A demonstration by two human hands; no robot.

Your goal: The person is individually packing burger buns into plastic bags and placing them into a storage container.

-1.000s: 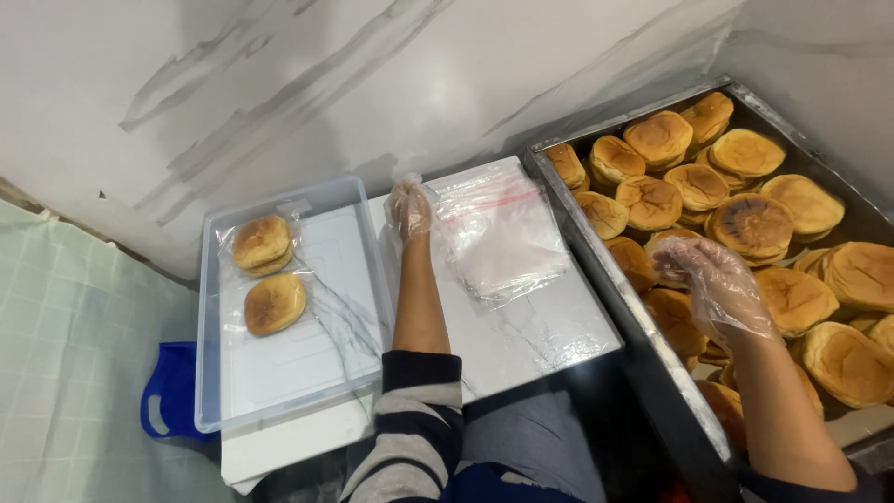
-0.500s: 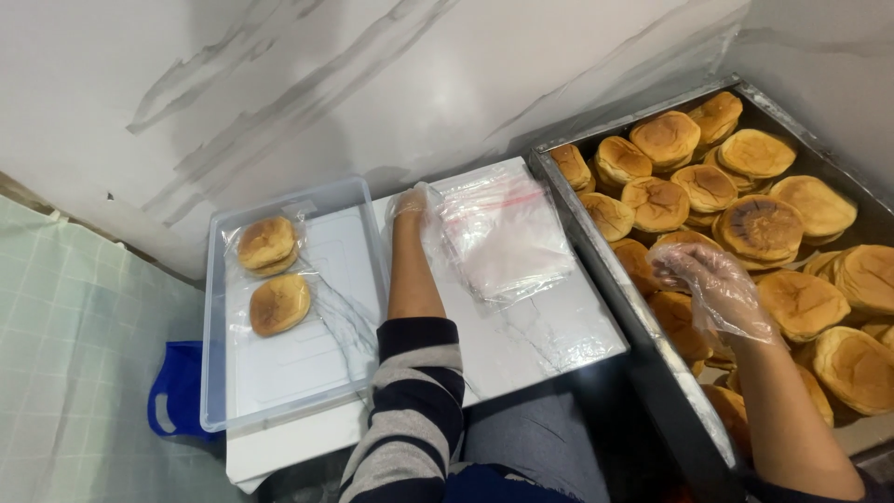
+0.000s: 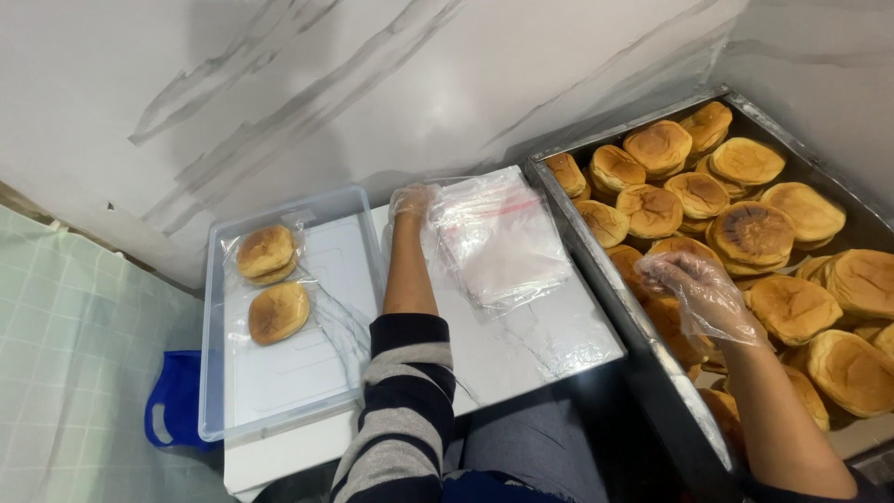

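Two gloved hands work apart. The left hand (image 3: 413,200) rests its fingers on the far left corner of a stack of clear zip-top plastic bags (image 3: 503,244); whether it pinches a bag is unclear. The stack lies on the white board (image 3: 559,335), long axis running away from the person, just beside the dark metal baking tray (image 3: 596,256). The right hand (image 3: 698,293) hovers loosely curled and empty over the round golden buns (image 3: 754,233); the tray's near end is cut off. A clear plastic tub (image 3: 216,373) holds bagged buns (image 3: 270,279), with free floor nearer.
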